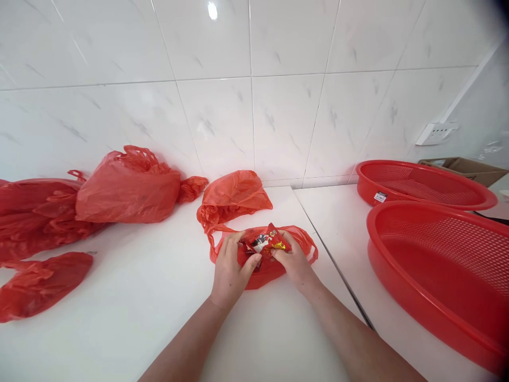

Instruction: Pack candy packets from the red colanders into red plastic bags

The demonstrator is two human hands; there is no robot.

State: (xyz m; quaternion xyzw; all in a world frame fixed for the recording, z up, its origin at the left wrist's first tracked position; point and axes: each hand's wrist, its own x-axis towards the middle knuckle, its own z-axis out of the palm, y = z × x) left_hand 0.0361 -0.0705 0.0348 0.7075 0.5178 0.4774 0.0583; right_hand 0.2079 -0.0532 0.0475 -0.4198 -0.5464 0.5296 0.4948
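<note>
On the counter (139, 297), a red packet (268, 241) is grasped by the left hand (230, 270) and right hand (292, 260) over an open bag (306, 246)
Work is judged barely begun: other bags (127, 188) are left untouched further left

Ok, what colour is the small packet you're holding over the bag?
The packet is mainly red, with yellow, white and black print; the head view shows it best.
</note>
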